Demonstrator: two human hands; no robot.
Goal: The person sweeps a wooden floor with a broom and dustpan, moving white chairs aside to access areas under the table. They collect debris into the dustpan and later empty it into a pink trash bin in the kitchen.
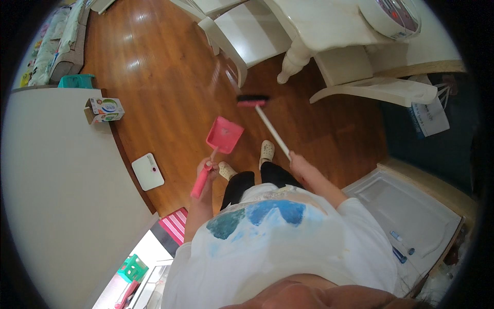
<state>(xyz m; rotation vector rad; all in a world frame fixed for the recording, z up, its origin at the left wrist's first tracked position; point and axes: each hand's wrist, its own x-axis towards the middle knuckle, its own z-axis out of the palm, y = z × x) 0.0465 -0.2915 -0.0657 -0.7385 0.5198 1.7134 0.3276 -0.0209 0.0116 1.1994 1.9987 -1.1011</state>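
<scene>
My left hand (208, 170) is closed around the handle of a pink dustpan (225, 134), below its pink grip. The pan is in front of my feet, with its open side facing away from me. My right hand (303, 165) grips the white pole of a broom (273, 129). The broom's pink head with dark bristles (252, 100) is farther out, ahead and to the right of the pan, near a chair leg. A few faint specks show inside the pan, too small to identify.
White chairs (251, 31) and a table (332, 23) with a turned leg stand ahead right. Along the left wall are a bathroom scale (148, 171), a cardboard box (104, 110) and a teal stool (76, 81). A paper bag (430, 116) is at the right. Wood floor (166, 89) lies underneath.
</scene>
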